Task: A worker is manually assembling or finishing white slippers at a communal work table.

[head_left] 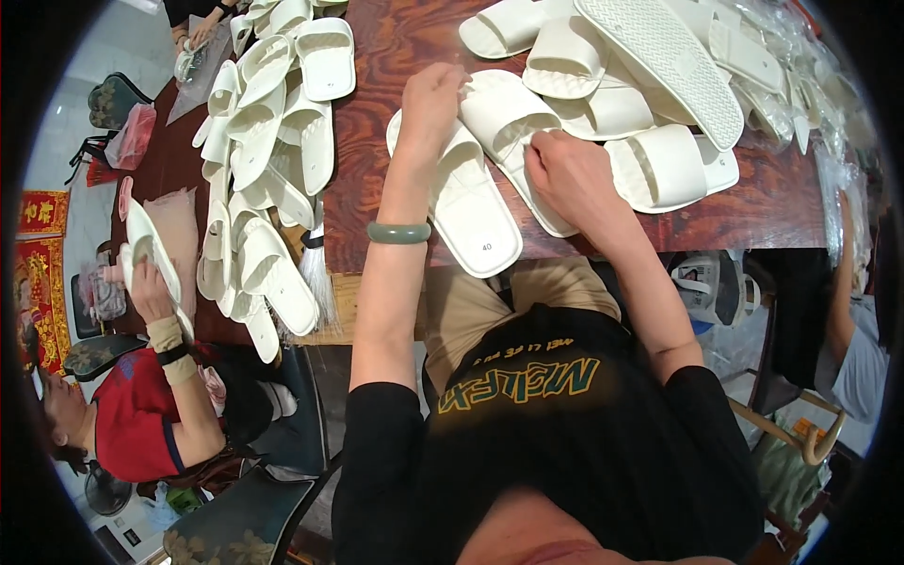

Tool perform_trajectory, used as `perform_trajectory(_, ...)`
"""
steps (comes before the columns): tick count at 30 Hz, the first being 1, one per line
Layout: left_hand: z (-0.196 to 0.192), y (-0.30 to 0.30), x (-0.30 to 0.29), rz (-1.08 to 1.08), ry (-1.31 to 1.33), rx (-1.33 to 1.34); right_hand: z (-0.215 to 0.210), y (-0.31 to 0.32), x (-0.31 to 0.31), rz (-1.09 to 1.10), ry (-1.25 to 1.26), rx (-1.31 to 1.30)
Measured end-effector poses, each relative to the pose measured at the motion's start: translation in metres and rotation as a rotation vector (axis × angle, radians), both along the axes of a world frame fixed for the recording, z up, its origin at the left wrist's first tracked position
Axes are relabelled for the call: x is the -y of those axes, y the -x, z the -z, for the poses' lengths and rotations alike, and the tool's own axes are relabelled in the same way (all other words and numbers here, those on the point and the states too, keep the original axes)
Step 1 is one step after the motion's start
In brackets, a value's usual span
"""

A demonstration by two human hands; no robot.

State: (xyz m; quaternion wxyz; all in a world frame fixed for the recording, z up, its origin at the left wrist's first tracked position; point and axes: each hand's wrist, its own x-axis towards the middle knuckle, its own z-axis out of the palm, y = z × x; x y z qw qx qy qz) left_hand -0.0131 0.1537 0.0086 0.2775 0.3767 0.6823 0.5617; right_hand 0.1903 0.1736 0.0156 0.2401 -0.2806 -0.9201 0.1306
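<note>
Two cream-white slide slippers lie side by side in front of me at the table's near edge. My left hand [431,105] reaches across the strap of the left slipper [477,221]. Its fingers curl in at the far end of the right slipper [508,115], partly hidden by the hand itself. Lower down, my right hand [572,177] is closed on that right slipper's edge beside its strap. Fingertips of the right hand are tucked out of sight. A green bangle [398,234] circles my left wrist.
More white slippers [650,66] pile up at the back right beside clear plastic bags [833,104]. Stacked slippers [259,160] line the left of the wooden table [377,179]. At far left, a person in red [132,414] holds a slipper [151,245]. Another person's hands [201,36] work at top left.
</note>
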Motion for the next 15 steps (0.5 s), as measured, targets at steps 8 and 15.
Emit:
perform_trajectory(8,0.003,0.015,0.008,-0.002,-0.096,0.34,0.016,0.026,-0.008,0.095,0.033,-0.103)
perform_trajectory(15,-0.003,0.008,0.011,-0.16,-0.248,0.279,0.024,0.03,-0.013,0.172,0.025,-0.123)
